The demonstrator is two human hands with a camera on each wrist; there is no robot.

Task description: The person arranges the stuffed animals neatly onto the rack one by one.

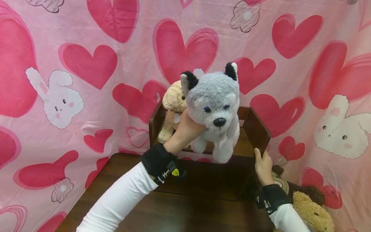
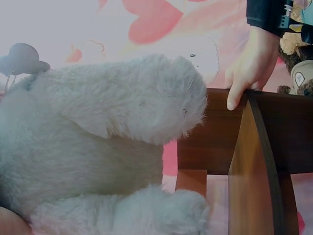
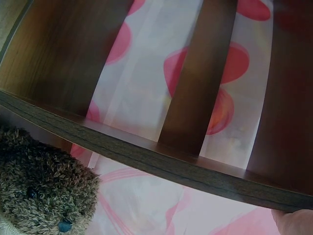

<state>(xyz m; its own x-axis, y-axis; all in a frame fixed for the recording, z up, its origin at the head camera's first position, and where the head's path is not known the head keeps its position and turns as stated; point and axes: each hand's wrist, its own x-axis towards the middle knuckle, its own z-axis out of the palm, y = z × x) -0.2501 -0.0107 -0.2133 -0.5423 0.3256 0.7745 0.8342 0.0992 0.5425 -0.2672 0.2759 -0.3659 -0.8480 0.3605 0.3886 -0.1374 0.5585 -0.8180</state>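
Observation:
My left hand grips a grey and white husky plush at its neck and chest, its legs hanging over the front edge of a small dark wooden shelf. White fur of the husky's legs fills much of the left wrist view. A cream plush dog sits on the shelf's left part, partly hidden behind the husky and my hand. My right hand holds the lower front corner of the shelf's right side panel, thumb on its front side.
The shelf stands on a dark wooden desk. Right of it lie a dark brown plush and a tan plush, below my right forearm. Behind everything hangs a pink curtain printed with hearts and rabbits.

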